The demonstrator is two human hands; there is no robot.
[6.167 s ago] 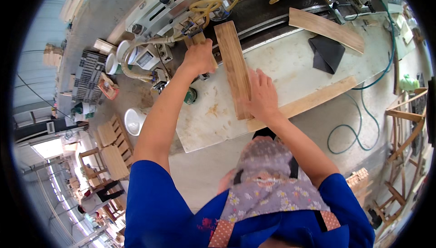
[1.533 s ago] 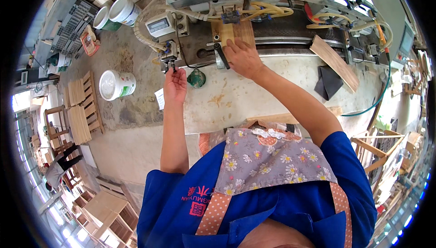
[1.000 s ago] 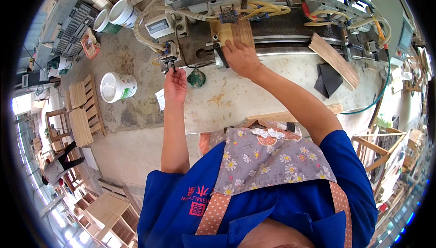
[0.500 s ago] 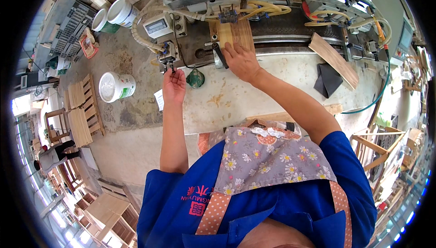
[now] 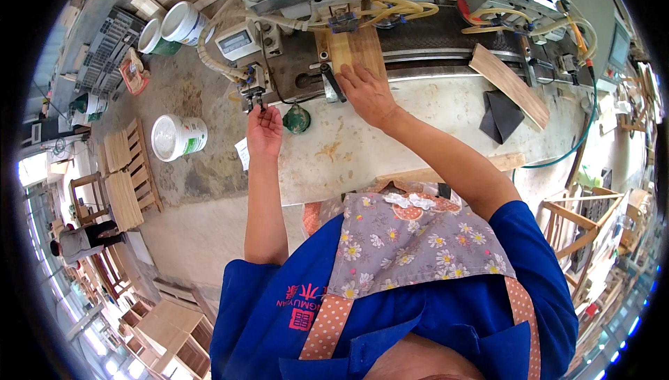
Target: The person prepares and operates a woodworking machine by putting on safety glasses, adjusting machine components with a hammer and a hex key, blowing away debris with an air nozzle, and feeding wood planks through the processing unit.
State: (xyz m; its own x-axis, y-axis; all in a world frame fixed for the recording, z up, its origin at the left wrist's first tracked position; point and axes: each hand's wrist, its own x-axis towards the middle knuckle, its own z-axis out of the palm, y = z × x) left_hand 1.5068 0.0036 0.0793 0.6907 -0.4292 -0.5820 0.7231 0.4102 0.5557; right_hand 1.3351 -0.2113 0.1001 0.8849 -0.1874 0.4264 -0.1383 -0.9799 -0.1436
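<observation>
My left hand (image 5: 265, 133) is palm up, its fingertips curled at a small black lever (image 5: 257, 96) below a valve block with hoses. My right hand (image 5: 368, 96) lies flat on the near end of a wooden board (image 5: 367, 49), with its fingers stretched out and pressing on the surface. The board's far end passes under the machine head (image 5: 343, 19). Just left of my right fingers is a clamp handle (image 5: 333, 82), black and slanted. A green rounded object (image 5: 297, 119) sits on the table between my hands.
A loose board (image 5: 510, 86) and a dark cloth (image 5: 502, 117) lie at the right on the worktable (image 5: 418, 129). A control box (image 5: 238, 42) and yellow hoses (image 5: 404, 9) flank the head. White buckets (image 5: 179, 137) and a wooden pallet (image 5: 143, 164) stand left; a person (image 5: 82, 241) is far left.
The whole view has shifted slightly, moving the machine and table a little left. Both hands keep their places, the left at the lever and the right on the board.
</observation>
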